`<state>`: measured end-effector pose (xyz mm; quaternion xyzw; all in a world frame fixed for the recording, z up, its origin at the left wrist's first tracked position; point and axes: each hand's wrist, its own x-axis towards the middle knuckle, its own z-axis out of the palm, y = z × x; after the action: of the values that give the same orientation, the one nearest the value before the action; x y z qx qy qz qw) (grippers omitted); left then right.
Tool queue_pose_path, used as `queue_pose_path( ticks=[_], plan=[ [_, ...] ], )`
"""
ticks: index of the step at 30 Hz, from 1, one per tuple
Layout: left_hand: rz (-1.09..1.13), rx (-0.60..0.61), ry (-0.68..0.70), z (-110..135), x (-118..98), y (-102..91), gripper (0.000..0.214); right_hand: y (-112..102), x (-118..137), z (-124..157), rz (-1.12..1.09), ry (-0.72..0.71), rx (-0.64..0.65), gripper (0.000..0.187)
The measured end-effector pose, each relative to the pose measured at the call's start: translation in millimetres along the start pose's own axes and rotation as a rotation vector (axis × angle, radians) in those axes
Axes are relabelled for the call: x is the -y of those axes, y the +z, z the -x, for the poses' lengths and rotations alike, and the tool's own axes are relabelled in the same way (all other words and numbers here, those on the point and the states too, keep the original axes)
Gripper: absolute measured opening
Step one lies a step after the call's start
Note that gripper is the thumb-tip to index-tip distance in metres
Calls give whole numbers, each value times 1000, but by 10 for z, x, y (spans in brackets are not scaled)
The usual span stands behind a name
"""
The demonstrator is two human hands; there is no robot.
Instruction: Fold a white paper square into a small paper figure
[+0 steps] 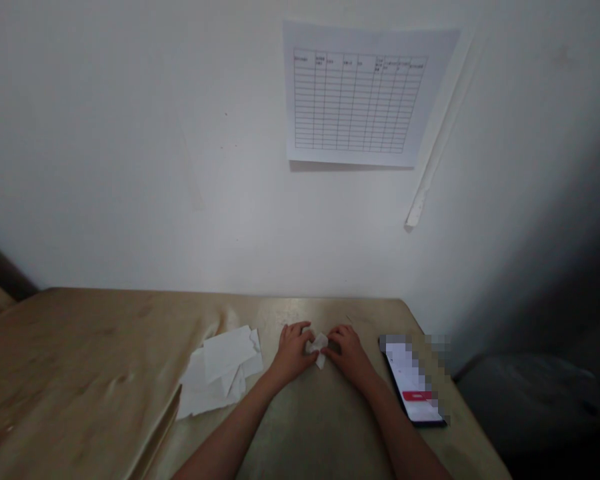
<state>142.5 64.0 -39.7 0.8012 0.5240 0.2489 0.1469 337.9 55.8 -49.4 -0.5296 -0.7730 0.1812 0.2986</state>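
At the far edge of the table (105,347) we note left hand (293,352) and right hand (351,355) side by side, each grip pinched on the small folded paper (319,345) between them, loose sheets (223,373) lying left, phone (414,385) right.

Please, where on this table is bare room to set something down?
The widest bare patch is the left of the table, beyond the paper pile. A narrower strip runs along the wall. The right is crowded: left hand and right hand pinch a small paper, the phone close beside.
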Motion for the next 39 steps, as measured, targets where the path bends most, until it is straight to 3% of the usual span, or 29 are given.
queue_pose_path(
  ticks=[5,12,21,34,39],
  plan=[
    [13,37,7,16,9,-36,26,20,16,-17,36,18,-15,16],
    [-11,25,23,35,19,3,52,41,16,-26,9,51,-47,14],
    [-11,51,1,20,37,10,54,-95,-2,9,-145,29,10,13],
    [27,115,-10,1,55,-65,54,-182,-67,15,-183,-10,112,21],
    [31,126,-18,-4,56,-85,57,-174,-56,15,-167,-11,120,15]
  ],
)
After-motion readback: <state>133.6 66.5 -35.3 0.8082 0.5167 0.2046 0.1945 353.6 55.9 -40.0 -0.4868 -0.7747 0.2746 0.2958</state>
